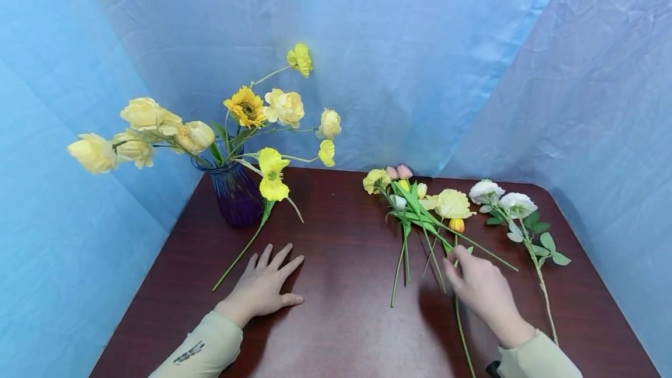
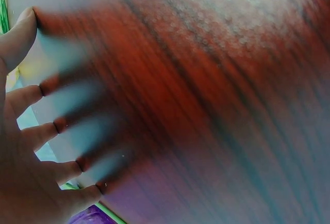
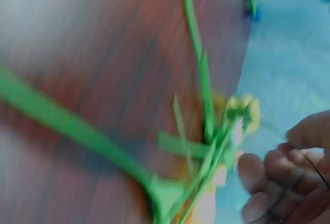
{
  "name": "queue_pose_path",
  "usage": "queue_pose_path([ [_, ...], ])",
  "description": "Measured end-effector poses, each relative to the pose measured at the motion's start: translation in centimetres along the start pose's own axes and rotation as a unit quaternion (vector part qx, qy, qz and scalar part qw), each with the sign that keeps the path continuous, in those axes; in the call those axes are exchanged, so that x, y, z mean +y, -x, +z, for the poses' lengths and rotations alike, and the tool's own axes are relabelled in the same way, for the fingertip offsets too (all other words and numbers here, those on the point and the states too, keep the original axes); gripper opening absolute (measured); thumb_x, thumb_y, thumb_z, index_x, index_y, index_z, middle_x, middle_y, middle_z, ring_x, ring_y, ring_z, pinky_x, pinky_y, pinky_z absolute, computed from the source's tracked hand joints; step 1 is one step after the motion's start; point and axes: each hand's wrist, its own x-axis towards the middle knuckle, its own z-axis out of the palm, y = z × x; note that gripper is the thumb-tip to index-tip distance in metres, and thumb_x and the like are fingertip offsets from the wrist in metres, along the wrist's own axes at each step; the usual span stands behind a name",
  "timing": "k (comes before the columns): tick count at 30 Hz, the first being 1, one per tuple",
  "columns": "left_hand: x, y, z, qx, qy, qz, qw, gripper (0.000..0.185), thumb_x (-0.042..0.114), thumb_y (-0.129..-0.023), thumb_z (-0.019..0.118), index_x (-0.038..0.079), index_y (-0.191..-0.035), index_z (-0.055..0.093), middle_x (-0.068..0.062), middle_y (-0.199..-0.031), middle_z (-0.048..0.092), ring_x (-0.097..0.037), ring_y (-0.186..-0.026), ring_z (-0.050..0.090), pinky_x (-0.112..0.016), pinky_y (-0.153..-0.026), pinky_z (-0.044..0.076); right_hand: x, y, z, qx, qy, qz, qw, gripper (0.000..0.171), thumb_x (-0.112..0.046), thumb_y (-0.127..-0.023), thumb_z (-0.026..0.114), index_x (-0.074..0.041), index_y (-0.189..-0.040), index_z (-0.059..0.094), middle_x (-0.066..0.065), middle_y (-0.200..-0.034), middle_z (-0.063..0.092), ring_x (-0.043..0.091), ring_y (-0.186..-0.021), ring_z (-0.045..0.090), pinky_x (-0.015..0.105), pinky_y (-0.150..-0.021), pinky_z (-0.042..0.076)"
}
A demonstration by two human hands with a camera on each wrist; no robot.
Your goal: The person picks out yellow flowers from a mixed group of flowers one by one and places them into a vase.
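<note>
My left hand (image 1: 262, 284) rests on the dark table with its fingers spread, and the left wrist view shows its fingertips (image 2: 59, 125) on the tabletop. Just beyond it lies a loose green stem (image 1: 238, 260), below a vase of yellow flowers. My right hand (image 1: 480, 282) hovers over the stem of an orange tulip (image 1: 457, 225), thumb and fingers loosely curled. In the right wrist view a broad green stem (image 3: 77, 126) passes to the left of the right hand (image 3: 289, 177), outside its fingers; blur softens this view. No stem shows between them.
A blue-purple glass vase (image 1: 236, 194) holds yellow flowers and a sunflower (image 1: 245, 107) at the back left. Loose tulips and yellow blooms (image 1: 377, 181) overlap at centre right. A branch of white flowers (image 1: 517, 205) lies at far right. Blue cloth (image 1: 378, 63) hangs around the table.
</note>
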Motion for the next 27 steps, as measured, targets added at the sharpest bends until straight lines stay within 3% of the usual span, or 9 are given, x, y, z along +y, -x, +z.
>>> queue_pose_path([
  [3,0.0,0.0,0.0,-0.002,0.001,-0.001,1.0000,0.085,0.063,-0.085,0.073,0.026,-0.156,0.043,-0.008,-0.166,0.030,-0.050,-0.151,0.022,-0.071,-0.114,0.025,-1.9,0.2,0.9,-0.050,-0.030,0.031,0.998,0.010,-0.011,-0.093,0.070,-0.014,-0.089,0.062,-0.006,-0.059,0.047,0.013,-0.052,0.042,0.033,-0.050,0.035],
  [8,-0.1,0.1,-0.1,-0.004,0.005,-0.001,1.0000,0.085,0.063,-0.086,0.073,0.027,-0.157,0.043,-0.008,-0.166,0.029,-0.050,-0.151,0.022,-0.071,-0.114,0.024,-4.1,0.5,2.8,-0.106,-0.098,0.029,0.989,0.012,-0.012,-0.092,0.072,-0.018,-0.086,0.063,-0.011,-0.062,0.049,0.006,-0.054,0.044,0.028,-0.055,0.039],
  [12,-0.2,0.2,0.0,-0.008,0.002,-0.002,1.0000,0.085,0.063,-0.086,0.072,0.027,-0.157,0.042,-0.008,-0.167,0.029,-0.049,-0.151,0.022,-0.070,-0.114,0.025,-4.8,0.7,4.3,-0.171,-0.155,-0.027,0.973,0.003,-0.013,-0.096,0.068,-0.015,-0.098,0.070,-0.012,-0.071,0.062,-0.001,-0.060,0.050,0.024,-0.058,0.043],
  [16,-0.2,0.3,0.1,-0.014,0.002,-0.003,0.9999,0.084,0.063,-0.086,0.072,0.027,-0.157,0.042,-0.008,-0.167,0.028,-0.049,-0.151,0.022,-0.070,-0.114,0.025,-4.6,0.8,5.0,-0.206,-0.157,-0.104,0.960,0.020,-0.008,-0.099,0.063,-0.011,-0.116,0.073,-0.003,-0.099,0.076,0.005,-0.085,0.067,0.031,-0.074,0.055],
  [18,-0.1,0.2,0.0,-0.017,0.005,-0.005,0.9998,0.084,0.062,-0.086,0.072,0.027,-0.157,0.043,-0.008,-0.167,0.028,-0.049,-0.151,0.022,-0.070,-0.114,0.025,-4.1,0.9,5.1,-0.204,-0.135,-0.132,0.961,0.024,-0.009,-0.099,0.064,-0.013,-0.120,0.074,-0.002,-0.111,0.075,0.011,-0.099,0.069,0.037,-0.083,0.056],
  [20,0.1,0.1,-0.2,-0.015,0.008,-0.006,0.9998,0.082,0.061,-0.087,0.072,0.026,-0.156,0.044,-0.009,-0.166,0.030,-0.051,-0.150,0.022,-0.070,-0.114,0.025,-3.5,1.0,5.0,-0.193,-0.112,-0.158,0.962,0.025,-0.009,-0.098,0.066,-0.013,-0.122,0.073,-0.002,-0.113,0.073,0.017,-0.106,0.068,0.040,-0.087,0.056],
  [27,2.1,-1.3,-0.6,0.023,0.007,0.011,0.9997,0.075,0.060,-0.091,0.069,0.024,-0.154,0.048,-0.013,-0.159,0.040,-0.052,-0.147,0.030,-0.068,-0.112,0.031,-0.7,1.2,4.3,-0.093,-0.017,-0.219,0.971,0.031,-0.020,-0.089,0.080,-0.012,-0.119,0.074,-0.003,-0.109,0.066,0.016,-0.096,0.058,0.039,-0.080,0.051],
])
